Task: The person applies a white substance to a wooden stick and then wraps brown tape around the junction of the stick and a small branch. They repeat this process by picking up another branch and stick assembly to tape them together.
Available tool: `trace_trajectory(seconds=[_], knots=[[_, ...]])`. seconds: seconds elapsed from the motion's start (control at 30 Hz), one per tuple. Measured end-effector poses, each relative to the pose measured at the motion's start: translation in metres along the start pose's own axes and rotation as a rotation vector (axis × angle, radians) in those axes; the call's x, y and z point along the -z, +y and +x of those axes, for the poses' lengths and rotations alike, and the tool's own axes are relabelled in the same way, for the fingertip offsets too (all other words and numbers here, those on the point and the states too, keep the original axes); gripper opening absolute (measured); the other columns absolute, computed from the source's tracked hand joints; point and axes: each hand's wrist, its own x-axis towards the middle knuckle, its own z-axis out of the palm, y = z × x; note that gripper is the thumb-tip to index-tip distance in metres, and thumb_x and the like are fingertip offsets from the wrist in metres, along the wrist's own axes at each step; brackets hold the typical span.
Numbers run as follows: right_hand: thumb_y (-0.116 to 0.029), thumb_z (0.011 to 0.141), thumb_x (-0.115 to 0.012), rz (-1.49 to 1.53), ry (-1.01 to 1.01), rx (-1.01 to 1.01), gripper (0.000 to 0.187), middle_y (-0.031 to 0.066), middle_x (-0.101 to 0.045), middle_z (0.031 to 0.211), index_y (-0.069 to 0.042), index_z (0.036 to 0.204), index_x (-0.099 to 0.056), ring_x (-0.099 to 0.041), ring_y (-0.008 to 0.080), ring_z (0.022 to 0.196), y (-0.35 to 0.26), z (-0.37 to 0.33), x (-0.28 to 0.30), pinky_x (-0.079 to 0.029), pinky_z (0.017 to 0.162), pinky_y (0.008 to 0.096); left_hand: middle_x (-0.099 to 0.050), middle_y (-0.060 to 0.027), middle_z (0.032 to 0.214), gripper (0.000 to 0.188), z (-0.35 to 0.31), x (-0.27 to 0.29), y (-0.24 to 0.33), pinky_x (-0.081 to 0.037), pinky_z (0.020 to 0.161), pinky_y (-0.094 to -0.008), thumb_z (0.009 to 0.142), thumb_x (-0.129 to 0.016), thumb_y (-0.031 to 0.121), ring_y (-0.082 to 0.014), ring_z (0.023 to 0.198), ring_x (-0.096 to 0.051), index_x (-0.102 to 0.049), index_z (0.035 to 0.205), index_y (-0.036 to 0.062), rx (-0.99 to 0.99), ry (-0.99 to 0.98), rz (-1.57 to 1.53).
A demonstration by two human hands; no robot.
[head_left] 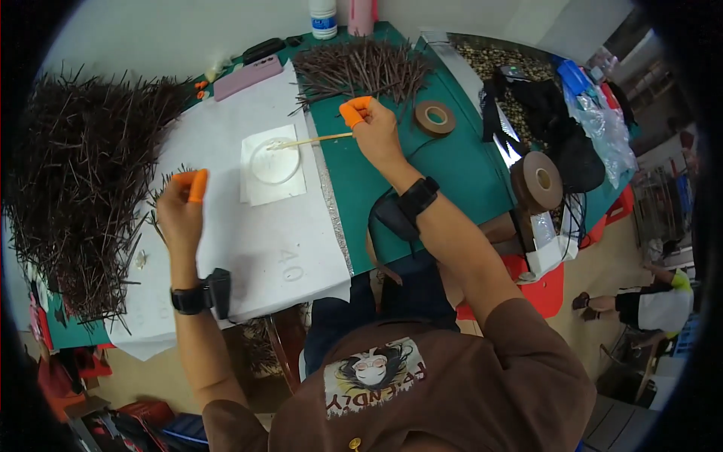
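Observation:
My right hand (376, 135), with orange finger cots on its fingertips, pinches a thin pale wooden stick (324, 138). The stick's far end touches white paste on a round, clear-rimmed dish (274, 179), which rests on a white square sheet (246, 166). My left hand (182, 212), also wearing orange finger cots, is closed above the white paper at the left. Thin dark twigs (155, 197) show beside its fingers; what lies inside the grip is hidden. Close by on the left is a big heap of dark brown twigs (75, 173).
A second twig bundle (361, 69) lies at the back. Brown tape rolls (434, 118) (537, 182) sit to the right. A pink phone (248, 77), a white bottle (323, 20) and a pink bottle (361, 18) are farther back. Another person (648, 309) is at the far right.

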Motion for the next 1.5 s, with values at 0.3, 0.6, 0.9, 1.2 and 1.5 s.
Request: trace_trajectory(seconds=[0.3,0.6,0.9,1.2,1.5], knots=[[-0.007,0.077,-0.055,-0.939,0.105,0.359,0.012,0.0101,-0.05,0.084,-0.009,0.088,-0.059,-0.053,0.0239,0.069,0.015,0.041,0.034,-0.043,0.053,0.0333,-0.058,-0.0021,0.07,0.016,-0.007,-0.069,0.06,-0.037,0.05,-0.0177,0.08,-0.058,0.014,-0.0058,0.055,-0.047,-0.06,0.086,-0.0005,0.084,-0.17,-0.521],[-0.01,0.077,-0.058,-0.627,0.052,0.386,0.017,0.0085,-0.057,0.085,-0.009,0.093,-0.06,-0.055,0.0221,0.066,-0.009,0.036,0.028,-0.044,0.054,0.0317,-0.059,-0.0036,0.073,0.017,-0.011,-0.079,0.058,-0.041,0.055,-0.019,0.08,-0.057,0.012,-0.008,0.06,-0.052,-0.06,0.09,-0.0013,0.082,-0.215,-0.597],[-0.011,0.077,-0.058,0.436,-0.373,-0.031,0.018,0.0072,-0.058,0.083,0.003,0.089,-0.059,-0.052,0.0112,0.061,-0.063,-0.023,-0.038,-0.043,0.053,0.022,-0.058,-0.0063,0.091,0.04,-0.009,-0.084,0.069,-0.045,0.074,-0.0245,0.086,-0.048,0.012,-0.0134,0.081,-0.056,-0.038,0.122,0.0006,0.287,-0.329,-1.168],[-0.006,0.078,-0.058,0.707,-0.452,-0.356,0.016,0.0036,-0.059,0.085,-0.002,0.093,-0.059,-0.054,0.0093,0.074,-0.054,-0.028,-0.038,-0.043,0.066,0.0215,-0.06,-0.0097,0.084,0.046,-0.015,-0.088,0.057,-0.047,0.07,-0.0233,0.081,-0.052,0.002,-0.0136,0.077,-0.059,-0.036,0.124,0.0004,0.104,-0.319,-0.778],[-0.01,0.079,-0.057,0.526,-0.276,-0.328,0.014,0.0033,-0.059,0.088,-0.002,0.091,-0.058,-0.053,0.0087,0.078,-0.048,-0.029,-0.036,-0.041,0.07,0.021,-0.062,-0.0115,0.084,0.047,-0.017,-0.09,0.053,-0.049,0.07,-0.0241,0.079,-0.054,-0.001,-0.014,0.076,-0.059,-0.037,0.123,-0.0006,0.148,-0.29,-0.664]])
